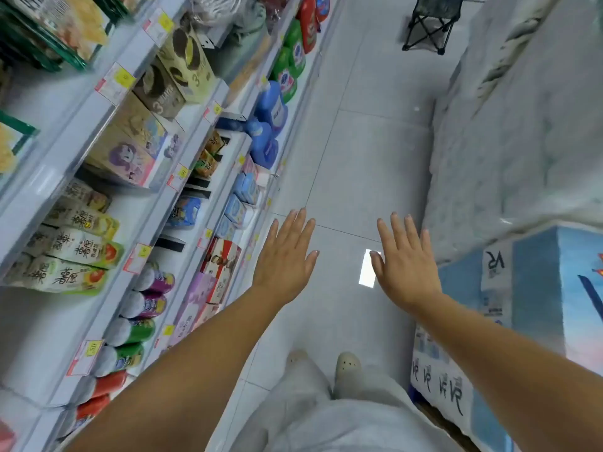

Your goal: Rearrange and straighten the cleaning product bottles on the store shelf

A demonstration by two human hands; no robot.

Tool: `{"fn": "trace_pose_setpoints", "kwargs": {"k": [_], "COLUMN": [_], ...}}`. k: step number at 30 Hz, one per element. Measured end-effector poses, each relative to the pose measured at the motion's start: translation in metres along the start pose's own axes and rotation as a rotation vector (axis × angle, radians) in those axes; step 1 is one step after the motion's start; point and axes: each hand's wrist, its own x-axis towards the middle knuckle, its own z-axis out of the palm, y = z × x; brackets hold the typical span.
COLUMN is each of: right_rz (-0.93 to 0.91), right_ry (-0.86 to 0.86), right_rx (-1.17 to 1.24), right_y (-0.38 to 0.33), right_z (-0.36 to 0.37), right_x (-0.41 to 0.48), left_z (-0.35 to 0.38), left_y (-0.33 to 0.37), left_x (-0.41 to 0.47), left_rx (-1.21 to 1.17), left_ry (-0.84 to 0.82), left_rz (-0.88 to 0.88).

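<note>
Cleaning product bottles stand in a row on the bottom shelf along the left, farther down the aisle: two blue bottles, then green bottles, then red ones at the far end. My left hand and my right hand are stretched out flat over the floor, palms down, fingers straight. Neither hand holds or touches anything. Both hands are well short of the bottles.
Tiered shelves on the left carry snack boxes, pouches and cans behind price tags. Stacked packs of goods wrapped in plastic line the right side. A folding stool stands at the aisle's far end. The tiled floor runs between.
</note>
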Motion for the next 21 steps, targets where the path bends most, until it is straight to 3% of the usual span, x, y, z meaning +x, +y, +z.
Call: {"fn": "trace_pose_setpoints", "kwargs": {"k": [7,21], "right_rz": [0.024,0.137], "right_ry": [0.022,0.063], "right_rx": [-0.013,0.012], "right_y": [0.022,0.033], "right_z": [-0.015,-0.085], "right_x": [0.074,0.321], "left_z": [-0.003,-0.043], "left_y": [-0.009,-0.083], "left_x": [0.08,0.349], "left_rx": [0.017,-0.002], "left_ry": [0.039,0.01], "left_rz": [0.007,0.139]}}
